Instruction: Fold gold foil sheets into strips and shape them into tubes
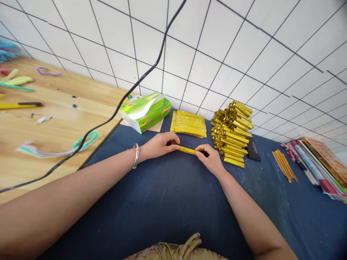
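A narrow folded strip of gold foil paper (pixel 187 150) lies level between my two hands, just above or on the dark blue cloth. My left hand (pixel 160 146), with a silver bangle at the wrist, pinches its left end. At the other end, my right hand (pixel 210 158) grips it between thumb and fingers. Behind the strip sits a flat stack of gold paper sheets (pixel 189 124). To the right of that rises a heap of folded gold paper pieces (pixel 233 133), close to my right hand. Fingertips hide both ends of the strip.
A green tissue pack (pixel 148 112) stands at the back left. A black cable (pixel 127 95) crosses the view. On the right are a dark flat object (pixel 253 148), several orange-brown sticks (pixel 284 165) and books (pixel 320 166). Craft scraps (pixel 51 150) litter the wooden table.
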`<action>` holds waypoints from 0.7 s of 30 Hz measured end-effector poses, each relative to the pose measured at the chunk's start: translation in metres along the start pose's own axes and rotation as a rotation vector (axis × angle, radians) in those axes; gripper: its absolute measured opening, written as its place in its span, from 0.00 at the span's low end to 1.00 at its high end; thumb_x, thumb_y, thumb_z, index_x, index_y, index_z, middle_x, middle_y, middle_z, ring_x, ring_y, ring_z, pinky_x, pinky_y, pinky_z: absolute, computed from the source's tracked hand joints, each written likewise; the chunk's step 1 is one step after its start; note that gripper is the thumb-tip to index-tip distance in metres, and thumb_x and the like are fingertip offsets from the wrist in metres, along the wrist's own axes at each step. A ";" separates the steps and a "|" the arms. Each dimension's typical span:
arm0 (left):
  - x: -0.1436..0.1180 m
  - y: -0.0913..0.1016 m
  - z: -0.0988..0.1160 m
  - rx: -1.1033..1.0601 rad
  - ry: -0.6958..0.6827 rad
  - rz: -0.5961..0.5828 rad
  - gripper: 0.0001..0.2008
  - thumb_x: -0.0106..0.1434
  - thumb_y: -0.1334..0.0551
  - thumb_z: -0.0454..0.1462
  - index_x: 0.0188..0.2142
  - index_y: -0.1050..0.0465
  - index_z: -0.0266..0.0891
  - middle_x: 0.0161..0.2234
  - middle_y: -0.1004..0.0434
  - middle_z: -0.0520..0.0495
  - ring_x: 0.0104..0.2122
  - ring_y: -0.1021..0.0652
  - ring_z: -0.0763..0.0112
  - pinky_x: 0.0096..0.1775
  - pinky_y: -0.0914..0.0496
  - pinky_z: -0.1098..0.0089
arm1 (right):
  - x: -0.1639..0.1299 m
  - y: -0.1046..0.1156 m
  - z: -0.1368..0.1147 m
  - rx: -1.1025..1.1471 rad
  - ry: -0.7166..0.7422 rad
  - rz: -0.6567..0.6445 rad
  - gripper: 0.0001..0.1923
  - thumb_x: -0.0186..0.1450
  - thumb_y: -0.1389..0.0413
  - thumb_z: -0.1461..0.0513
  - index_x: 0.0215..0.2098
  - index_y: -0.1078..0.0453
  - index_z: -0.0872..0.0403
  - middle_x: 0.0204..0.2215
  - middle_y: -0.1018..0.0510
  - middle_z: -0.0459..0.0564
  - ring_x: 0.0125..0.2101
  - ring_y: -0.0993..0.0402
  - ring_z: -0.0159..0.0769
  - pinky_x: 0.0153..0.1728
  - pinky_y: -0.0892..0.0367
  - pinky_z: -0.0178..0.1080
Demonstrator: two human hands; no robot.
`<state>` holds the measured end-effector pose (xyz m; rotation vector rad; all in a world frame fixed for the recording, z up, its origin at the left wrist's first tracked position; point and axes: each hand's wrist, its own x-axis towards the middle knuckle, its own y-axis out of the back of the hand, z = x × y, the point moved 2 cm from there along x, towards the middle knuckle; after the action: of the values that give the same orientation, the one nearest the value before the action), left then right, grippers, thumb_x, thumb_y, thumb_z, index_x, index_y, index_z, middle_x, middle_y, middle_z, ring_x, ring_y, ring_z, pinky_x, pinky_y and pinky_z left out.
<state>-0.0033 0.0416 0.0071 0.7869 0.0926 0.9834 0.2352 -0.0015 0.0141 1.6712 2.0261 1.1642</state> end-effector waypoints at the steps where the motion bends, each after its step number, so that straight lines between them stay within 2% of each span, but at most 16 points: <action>1: 0.000 0.000 0.001 0.008 0.001 0.006 0.09 0.61 0.43 0.42 0.37 0.31 0.40 0.33 0.28 0.51 0.32 0.28 0.73 0.35 0.34 0.72 | 0.000 0.000 0.000 -0.008 -0.008 0.007 0.06 0.63 0.48 0.59 0.36 0.29 0.49 0.32 0.25 0.46 0.35 0.30 0.34 0.39 0.34 0.38; 9: 0.001 0.001 0.000 0.073 -0.009 0.020 0.11 0.62 0.44 0.43 0.39 0.30 0.40 0.35 0.27 0.50 0.36 0.28 0.71 0.39 0.34 0.70 | 0.003 0.000 0.001 -0.148 0.052 0.068 0.07 0.64 0.49 0.59 0.34 0.28 0.49 0.33 0.24 0.46 0.37 0.31 0.37 0.43 0.37 0.41; 12: 0.001 0.000 -0.001 0.087 -0.032 -0.014 0.14 0.59 0.40 0.45 0.41 0.31 0.41 0.38 0.27 0.49 0.38 0.28 0.69 0.41 0.34 0.69 | 0.003 0.000 0.002 -0.140 0.042 0.079 0.07 0.62 0.46 0.58 0.38 0.29 0.48 0.35 0.24 0.47 0.39 0.31 0.37 0.43 0.36 0.42; 14: 0.002 0.000 0.000 0.117 -0.066 -0.044 0.15 0.57 0.38 0.44 0.42 0.31 0.41 0.39 0.27 0.49 0.39 0.28 0.68 0.43 0.34 0.68 | 0.002 0.000 0.002 -0.137 0.058 0.057 0.10 0.59 0.42 0.58 0.40 0.29 0.48 0.37 0.25 0.47 0.40 0.32 0.39 0.44 0.36 0.43; 17: 0.003 0.000 0.002 0.145 -0.102 -0.058 0.12 0.58 0.39 0.42 0.41 0.30 0.41 0.39 0.26 0.49 0.40 0.28 0.68 0.44 0.35 0.67 | 0.002 -0.001 0.001 -0.145 0.093 0.020 0.13 0.57 0.40 0.58 0.41 0.29 0.48 0.37 0.25 0.47 0.42 0.32 0.40 0.45 0.37 0.44; 21: 0.003 0.000 0.001 0.147 -0.110 -0.061 0.09 0.60 0.40 0.40 0.40 0.29 0.41 0.38 0.26 0.50 0.40 0.28 0.68 0.44 0.35 0.67 | 0.002 -0.001 0.001 -0.149 0.100 0.020 0.10 0.58 0.41 0.59 0.40 0.29 0.48 0.35 0.24 0.47 0.40 0.32 0.39 0.44 0.36 0.44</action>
<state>-0.0011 0.0432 0.0089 0.9660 0.0936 0.8804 0.2344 0.0008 0.0132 1.5949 1.9304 1.3949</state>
